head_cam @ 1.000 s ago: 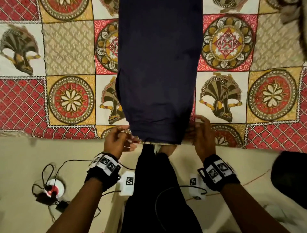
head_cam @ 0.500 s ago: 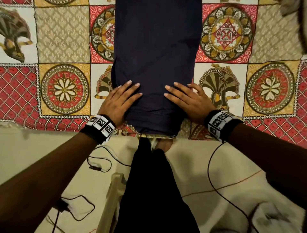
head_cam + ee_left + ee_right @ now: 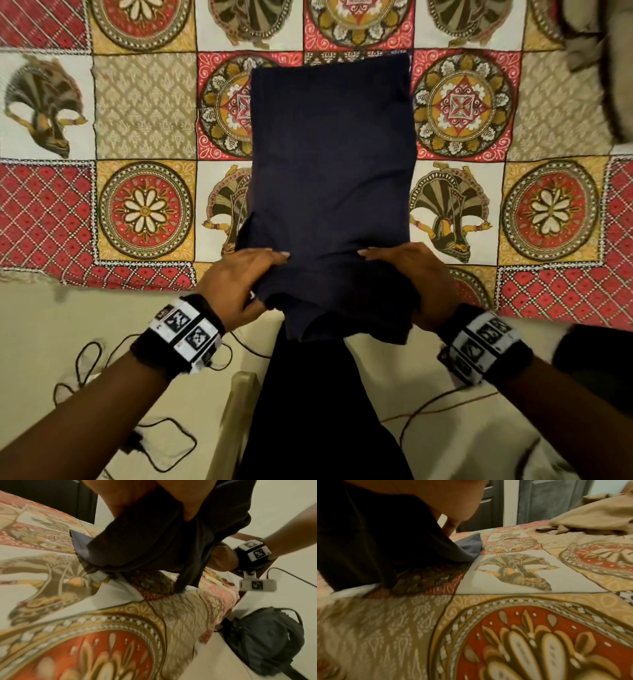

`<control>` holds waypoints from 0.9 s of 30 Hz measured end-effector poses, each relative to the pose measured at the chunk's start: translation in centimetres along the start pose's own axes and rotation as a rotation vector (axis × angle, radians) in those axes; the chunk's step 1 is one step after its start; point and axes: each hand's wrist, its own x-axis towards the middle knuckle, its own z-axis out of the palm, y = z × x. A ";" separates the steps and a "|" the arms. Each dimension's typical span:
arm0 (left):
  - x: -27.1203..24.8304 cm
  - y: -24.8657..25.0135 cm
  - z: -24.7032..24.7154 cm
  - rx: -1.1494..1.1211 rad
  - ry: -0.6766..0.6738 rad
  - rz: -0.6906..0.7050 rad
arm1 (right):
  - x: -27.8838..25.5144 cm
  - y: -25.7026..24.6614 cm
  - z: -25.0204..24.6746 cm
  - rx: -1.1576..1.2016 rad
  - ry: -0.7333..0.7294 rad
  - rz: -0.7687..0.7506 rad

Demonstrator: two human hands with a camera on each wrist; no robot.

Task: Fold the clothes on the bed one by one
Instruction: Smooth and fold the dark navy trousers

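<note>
Both hands, left hand [image 3: 236,281] and right hand [image 3: 409,277], grip the near end of the navy garment [image 3: 330,154], lifting it off the bedspread [image 3: 144,113]. Garment looks narrowed lengthwise already; cross folds remain. Tan clothing [image 3: 597,513] heaped farther back, unfolded.

Both bare forearms reached forward side by side, each wrist banded in a black strap with white marker tiles. Left hand [image 3: 236,281] and right hand [image 3: 409,277] gripped the near end of a dark navy folded cloth garment [image 3: 330,164], fingers [image 3: 274,258] curled over its top, thumbs beneath.
</note>
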 end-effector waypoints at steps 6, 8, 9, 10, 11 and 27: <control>9.8 -1.1 -4.8 -0.266 0.295 -0.201 | 9.6 0.2 -4.6 0.321 0.328 0.301; 15.3 -4.9 -5.3 -0.352 0.360 -0.324 | 14.9 3.8 -5.6 0.412 0.317 0.458; 17.6 -7.0 -5.5 -0.375 0.404 -0.431 | 17.3 5.6 -5.9 0.414 0.299 0.528; 19.4 -9.0 -5.8 -0.388 0.434 -0.555 | 19.3 7.3 -6.2 0.388 0.301 0.597; 20.5 -10.7 -5.8 -0.401 0.436 -0.666 | 20.5 8.5 -6.4 0.356 0.318 0.654; 17.0 -2.4 -1.8 0.094 0.337 -0.104 | 15.2 2.1 -0.7 -0.329 0.346 0.074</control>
